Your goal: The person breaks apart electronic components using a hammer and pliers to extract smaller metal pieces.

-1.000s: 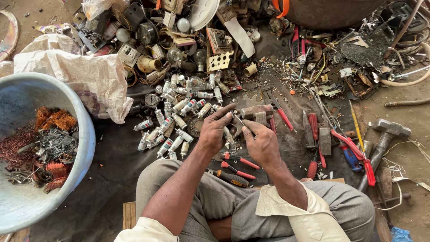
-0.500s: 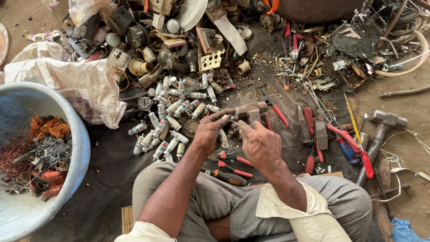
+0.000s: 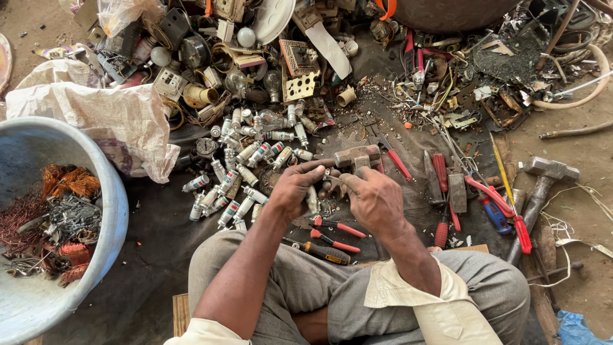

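While both hands meet over the dark mat [image 3: 159, 255], the left hand [image 3: 294, 188] curls shut around a small grey cylinder, a plug [image 3: 313, 201], held upright between thumb and fingers. The right hand [image 3: 377, 201] closes in from the other side, its fingertips pressed together on a small metal piece at the plug's top; what that piece is cannot be told. The plug is pale, metallic and dirty, one end poking out below the left fingers.

Just beyond the hands lies a heap of like plugs [image 3: 249, 166], about two dozen, too jumbled for an exact count. One hammer [image 3: 539, 185] lies at the right, and one blue tub [image 3: 57, 236] of copper wire sits at the left, beside one white sack [image 3: 96, 118]. Three small red-handled tools [image 3: 335, 236] lie between the hands and the knees.

Scrap crowds the far edge of the mat and tools line its right. Bare mat opens only at the left, between tub and left knee.
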